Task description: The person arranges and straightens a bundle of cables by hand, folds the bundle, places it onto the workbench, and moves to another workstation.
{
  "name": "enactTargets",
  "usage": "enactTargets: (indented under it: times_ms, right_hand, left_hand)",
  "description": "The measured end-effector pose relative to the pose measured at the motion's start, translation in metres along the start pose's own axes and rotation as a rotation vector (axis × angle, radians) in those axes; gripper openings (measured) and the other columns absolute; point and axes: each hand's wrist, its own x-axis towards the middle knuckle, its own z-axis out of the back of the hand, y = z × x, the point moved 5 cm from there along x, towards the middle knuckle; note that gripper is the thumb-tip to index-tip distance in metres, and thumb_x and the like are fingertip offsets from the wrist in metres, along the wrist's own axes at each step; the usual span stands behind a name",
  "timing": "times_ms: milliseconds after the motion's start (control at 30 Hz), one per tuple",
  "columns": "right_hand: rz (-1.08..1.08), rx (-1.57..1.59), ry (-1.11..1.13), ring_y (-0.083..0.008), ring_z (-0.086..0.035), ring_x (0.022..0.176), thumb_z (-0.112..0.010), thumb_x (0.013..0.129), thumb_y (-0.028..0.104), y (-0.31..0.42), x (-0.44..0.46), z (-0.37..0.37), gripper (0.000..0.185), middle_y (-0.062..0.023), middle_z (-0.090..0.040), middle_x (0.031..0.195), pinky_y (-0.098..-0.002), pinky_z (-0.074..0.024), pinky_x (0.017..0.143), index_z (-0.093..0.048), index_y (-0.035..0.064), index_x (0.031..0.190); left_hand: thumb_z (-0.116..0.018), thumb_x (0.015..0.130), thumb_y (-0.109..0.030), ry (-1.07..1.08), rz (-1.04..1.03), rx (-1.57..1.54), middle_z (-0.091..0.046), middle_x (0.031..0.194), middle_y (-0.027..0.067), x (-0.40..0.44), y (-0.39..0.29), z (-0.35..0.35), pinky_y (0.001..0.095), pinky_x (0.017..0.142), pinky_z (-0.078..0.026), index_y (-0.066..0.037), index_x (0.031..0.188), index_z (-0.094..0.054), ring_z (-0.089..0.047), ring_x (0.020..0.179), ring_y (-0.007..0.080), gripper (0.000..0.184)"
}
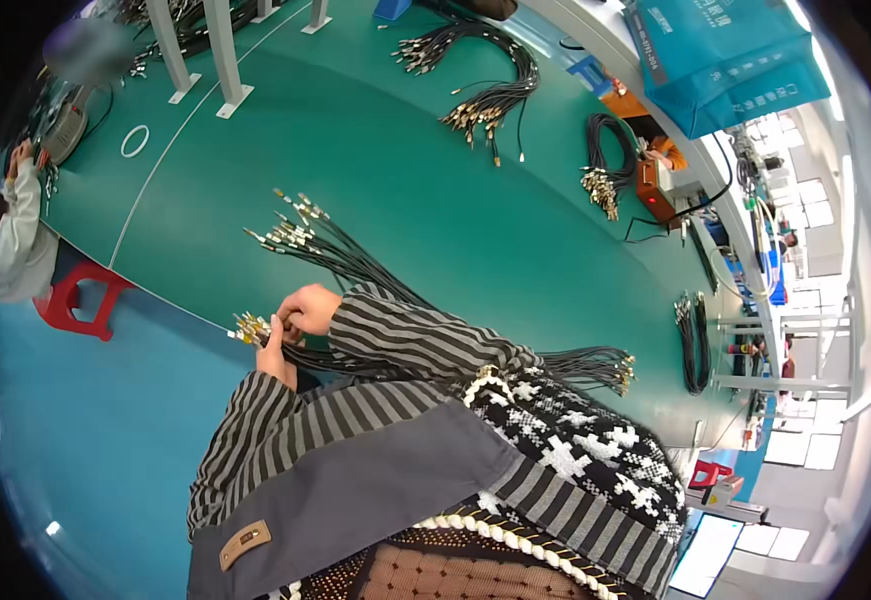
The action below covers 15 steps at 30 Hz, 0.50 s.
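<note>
A bundle of black cables with gold and white metal connector ends (252,329) lies at the table's near edge. My left hand (274,358) is closed around this bundle just behind the connectors, its thumb upward. My right hand (310,309) is beside it, fingers curled and pinched together at the cables; what is between the fingertips is hidden. Beyond my right hand, a second bundle of black cables (356,250) lies on the green table, its connector ends fanned out. Cable ends (611,368) also show to the right, past my striped sleeve.
More coiled cable bundles (496,85) lie at the far side, with another coil (608,160) beside an orange-brown box (656,190). A white ring (135,141) and metal legs (221,50) stand left. A person (18,235) works at the far left near a red stool (84,300).
</note>
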Motion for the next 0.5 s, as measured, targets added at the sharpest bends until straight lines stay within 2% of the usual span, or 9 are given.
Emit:
enactTargets:
  times_ms: [100, 167, 200, 333, 500]
  right_hand:
    - [-0.028, -0.16, -0.088, -0.0234, -0.056, 0.059, -0.048, 0.065, 0.007, -0.006, 0.023, 0.02, 0.018, -0.0073, -0.062, 0.069, -0.0302, -0.0448, 0.054, -0.061, 0.0049, 0.078]
    - [-0.001, -0.383, -0.496, -0.025, -0.055, 0.062, -0.051, 0.066, 0.009, -0.007, 0.039, 0.044, 0.014, -0.0073, -0.06, 0.07, -0.0316, -0.0438, 0.056, -0.059, 0.0047, 0.077]
    - [-0.007, -0.384, -0.488, -0.025, -0.055, 0.062, -0.051, 0.066, 0.009, -0.02, 0.047, 0.042, 0.014, -0.0073, -0.06, 0.07, -0.0316, -0.0438, 0.056, -0.059, 0.0047, 0.077]
    - [0.155, -0.987, -0.437, -0.0259, -0.054, 0.066, -0.054, 0.068, 0.014, -0.068, 0.066, 0.027, 0.01, -0.0078, -0.057, 0.072, -0.0328, -0.0429, 0.058, -0.057, 0.0062, 0.074]
    - [0.269, -0.865, -0.445, -0.0256, -0.053, 0.068, -0.056, 0.068, 0.018, -0.068, 0.064, 0.028, 0.01, -0.0085, -0.056, 0.073, -0.0325, -0.0426, 0.061, -0.056, 0.0078, 0.072]
  left_hand:
    - [-0.052, 0.083, -0.035, 0.001, 0.035, -0.03, -0.056, 0.073, 0.0074, -0.001, -0.001, -0.003, 0.0238, 0.067, -0.041, -0.001, 0.098, -0.052, -0.053, 0.07, 0.013, 0.037]
    - [-0.05, 0.084, -0.036, -0.013, 0.072, -0.057, -0.054, 0.066, 0.0051, -0.004, 0.002, -0.002, 0.0244, 0.066, -0.041, -0.002, 0.099, -0.052, -0.052, 0.066, 0.0119, 0.038]
    - [-0.05, 0.084, -0.036, -0.018, 0.079, -0.062, -0.054, 0.066, 0.0051, -0.004, 0.005, 0.002, 0.0244, 0.066, -0.041, -0.002, 0.099, -0.052, -0.052, 0.066, 0.0119, 0.038]
    - [-0.047, 0.086, -0.033, 0.303, 0.068, -0.219, -0.039, 0.053, -0.0004, 0.004, 0.009, 0.004, 0.025, 0.059, -0.037, 0.0, 0.098, -0.051, -0.042, 0.055, 0.0112, 0.036]
    - [-0.047, 0.086, -0.032, 0.103, 0.075, -0.021, -0.029, 0.049, -0.0027, -0.009, 0.0, -0.007, 0.0233, 0.056, -0.035, -0.007, 0.09, -0.052, -0.031, 0.047, 0.0073, 0.026]
